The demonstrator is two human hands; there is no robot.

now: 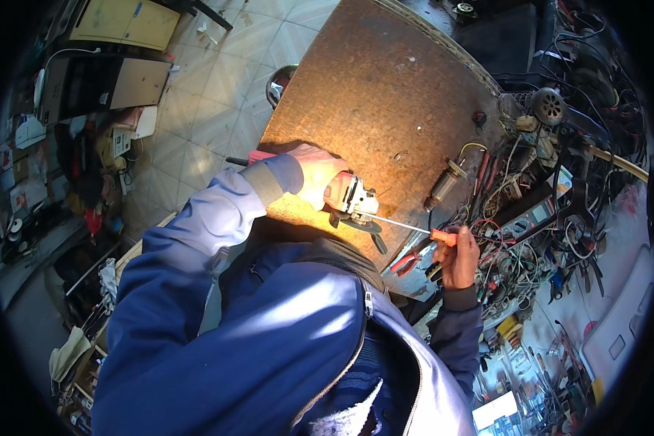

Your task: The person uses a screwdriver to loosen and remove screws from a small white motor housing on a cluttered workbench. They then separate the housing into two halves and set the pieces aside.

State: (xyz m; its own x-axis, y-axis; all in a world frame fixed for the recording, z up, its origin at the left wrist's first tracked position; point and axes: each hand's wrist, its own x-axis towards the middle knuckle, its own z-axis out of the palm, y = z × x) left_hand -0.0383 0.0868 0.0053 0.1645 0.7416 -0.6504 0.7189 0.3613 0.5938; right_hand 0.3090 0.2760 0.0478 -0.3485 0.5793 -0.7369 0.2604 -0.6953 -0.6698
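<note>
Screwdriver [443,237] at grinder [358,198] head, both hands gripping

Grinder is over the near part of the table [363,80]; can't tell if it rests there. Left hand [318,174]: fingers closed round grinder body. Right hand [458,259], right of grinder: fingers closed on the orange handle, shaft pointing left, tip at the metal head. Motor rotor [448,182]: right of grinder. Red-handled pliers [405,264]: right of grinder, nearer the person. Wires [534,270]: farther right of it.

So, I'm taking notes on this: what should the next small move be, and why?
Probably turn the orange-handled screwdriver slightly: the right hand grips its handle, its tip appears to meet the angle grinder near its metal head, and the left hand holds the body.
</note>
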